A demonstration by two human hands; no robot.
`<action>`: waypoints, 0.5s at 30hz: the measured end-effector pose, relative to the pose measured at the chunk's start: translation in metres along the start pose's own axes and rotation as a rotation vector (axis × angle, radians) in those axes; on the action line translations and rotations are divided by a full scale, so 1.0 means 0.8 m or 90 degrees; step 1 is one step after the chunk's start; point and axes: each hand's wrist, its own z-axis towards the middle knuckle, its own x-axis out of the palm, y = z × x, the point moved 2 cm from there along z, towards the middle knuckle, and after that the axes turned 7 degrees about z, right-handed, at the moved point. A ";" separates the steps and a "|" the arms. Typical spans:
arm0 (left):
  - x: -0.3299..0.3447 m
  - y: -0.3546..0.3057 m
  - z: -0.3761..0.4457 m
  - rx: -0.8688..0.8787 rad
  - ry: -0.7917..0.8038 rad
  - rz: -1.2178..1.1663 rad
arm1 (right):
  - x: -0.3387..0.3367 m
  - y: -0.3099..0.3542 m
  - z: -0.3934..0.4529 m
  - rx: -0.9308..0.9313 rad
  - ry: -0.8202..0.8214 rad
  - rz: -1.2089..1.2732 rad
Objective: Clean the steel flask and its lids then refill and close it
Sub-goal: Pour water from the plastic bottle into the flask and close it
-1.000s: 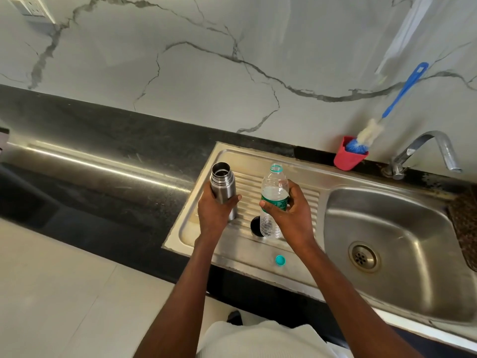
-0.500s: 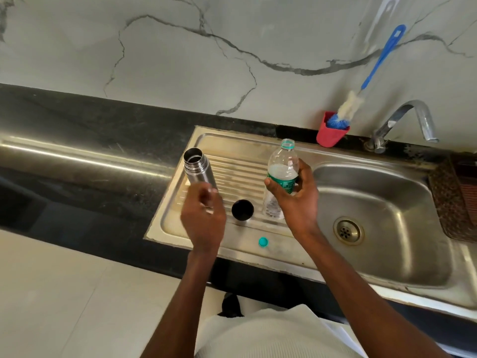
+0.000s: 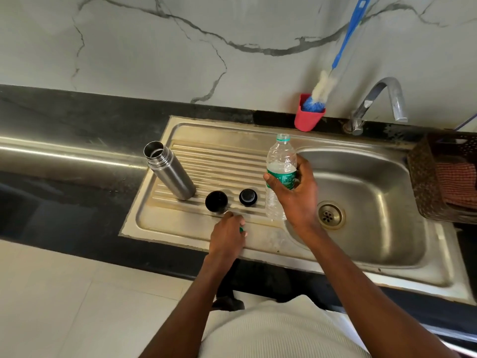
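Observation:
The steel flask (image 3: 171, 174) stands uncapped on the ribbed drainboard (image 3: 222, 156), with no hand on it. Its black cup lid (image 3: 216, 201) and black stopper (image 3: 248, 197) sit just to its right on the board. My left hand (image 3: 227, 236) is down at the board's front edge, fingers curled over the small green bottle cap (image 3: 241, 230), which shows only as a sliver. My right hand (image 3: 296, 197) grips an open clear plastic water bottle (image 3: 281, 161) with a green label, upright at the edge of the basin and partly filled.
The steel sink basin (image 3: 366, 192) with its drain lies to the right, under a tap (image 3: 382, 99). A red cup (image 3: 308, 120) holding a blue-handled bottle brush (image 3: 346, 37) stands by the wall. A dark basket (image 3: 423, 182) with a cloth sits at far right. Black countertop runs left.
My left hand has let go of the flask, which now stands alone, and has dropped to the green cap at the board's front. The right hand keeps hold of the bottle.

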 end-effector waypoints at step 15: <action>-0.185 -0.121 0.058 -0.002 -0.051 -1.150 | -0.040 -0.003 0.042 -0.021 0.017 -0.104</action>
